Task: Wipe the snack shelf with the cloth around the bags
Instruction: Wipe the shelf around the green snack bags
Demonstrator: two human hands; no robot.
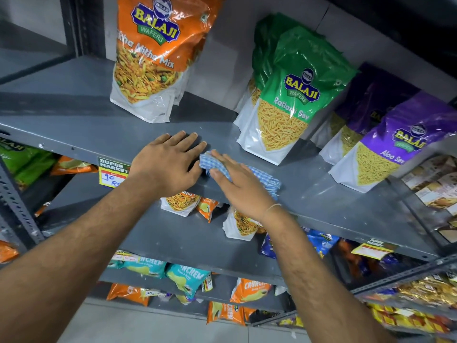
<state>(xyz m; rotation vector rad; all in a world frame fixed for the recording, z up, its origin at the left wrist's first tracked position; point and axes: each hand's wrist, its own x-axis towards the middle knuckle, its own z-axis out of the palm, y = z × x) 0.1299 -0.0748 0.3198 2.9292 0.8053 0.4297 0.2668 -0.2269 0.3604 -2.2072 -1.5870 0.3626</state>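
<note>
A blue-and-white checked cloth (262, 178) lies on the front part of the grey metal snack shelf (81, 112). My right hand (237, 184) presses flat on the cloth, covering its middle. Just to its left, my left hand (165, 162) rests flat on the bare shelf with fingers spread, its fingertips near the cloth's left end. Behind the hands stand snack bags: an orange bag (153, 60) at the back left, a green bag (294, 100) to the right, and a purple bag (385, 149) further right.
More green and purple bags stand behind the front ones. A price tag (112, 172) hangs on the shelf's front edge. Lower shelves (188, 238) hold several small snack packets. A second rack (420, 293) with packets is at the right. A dark upright post (84, 26) is at the back left.
</note>
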